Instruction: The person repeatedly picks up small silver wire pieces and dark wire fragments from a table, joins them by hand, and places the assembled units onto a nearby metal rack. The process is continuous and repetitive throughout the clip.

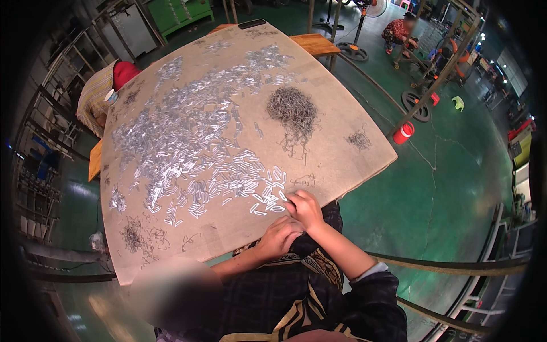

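At the near edge of a cardboard-covered table (336, 165), my left hand (281, 235) and my right hand (305, 208) are close together, both with fingers curled in. Whatever they pinch is hidden by the fingers. Right beside my right fingertips lie small silver oval metal loops (272, 191), part of a wide spread of such loops (188, 137) across the table. A few thin bent wires (303, 180) lie just beyond my right hand. Farther back is a tangled heap of dark bent wires (292, 108).
Smaller wire clusters lie near left (134, 235) and at right (359, 139). A dark flat phone-like object (252, 24) rests at the far edge. A person in plaid (96, 91) leans at the left side, near a paper cup (111, 97). A red container (403, 132) stands off the right corner.
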`<action>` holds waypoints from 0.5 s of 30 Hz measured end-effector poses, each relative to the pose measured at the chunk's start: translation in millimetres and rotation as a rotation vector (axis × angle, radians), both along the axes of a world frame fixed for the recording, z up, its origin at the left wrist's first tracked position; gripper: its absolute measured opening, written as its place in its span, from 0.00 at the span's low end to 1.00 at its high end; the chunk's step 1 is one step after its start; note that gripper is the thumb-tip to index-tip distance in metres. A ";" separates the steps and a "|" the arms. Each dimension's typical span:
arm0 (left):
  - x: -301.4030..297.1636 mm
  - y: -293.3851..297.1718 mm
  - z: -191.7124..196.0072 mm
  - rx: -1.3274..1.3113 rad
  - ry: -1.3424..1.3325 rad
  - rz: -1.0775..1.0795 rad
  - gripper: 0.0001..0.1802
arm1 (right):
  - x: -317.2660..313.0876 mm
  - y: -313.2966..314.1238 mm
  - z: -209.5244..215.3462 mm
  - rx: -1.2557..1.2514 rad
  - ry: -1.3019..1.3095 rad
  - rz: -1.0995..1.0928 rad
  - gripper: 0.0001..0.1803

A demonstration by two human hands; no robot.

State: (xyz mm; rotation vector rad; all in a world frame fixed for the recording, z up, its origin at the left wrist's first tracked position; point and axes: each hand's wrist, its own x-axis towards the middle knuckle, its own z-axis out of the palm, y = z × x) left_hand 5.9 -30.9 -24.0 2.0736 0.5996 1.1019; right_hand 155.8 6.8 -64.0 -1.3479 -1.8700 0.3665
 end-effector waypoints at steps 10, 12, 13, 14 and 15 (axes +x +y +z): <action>-0.9 0.6 -4.4 -0.034 0.025 0.029 0.10 | -10.2 19.4 -17.6 0.193 -0.427 0.066 0.07; 0.8 1.1 -4.4 -0.069 0.027 0.038 0.09 | -9.1 18.7 -16.1 0.188 -0.474 0.043 0.07; 1.4 0.6 -2.9 -0.094 0.031 0.048 0.08 | -7.3 18.3 -13.2 0.138 -0.394 0.030 0.06; 1.7 0.1 -2.1 -0.119 0.036 0.058 0.08 | -2.1 17.1 -7.9 0.088 -0.313 0.018 0.05; 1.2 -0.3 -2.6 -0.140 0.043 0.077 0.07 | 3.2 15.0 -1.6 0.038 -0.232 0.006 0.04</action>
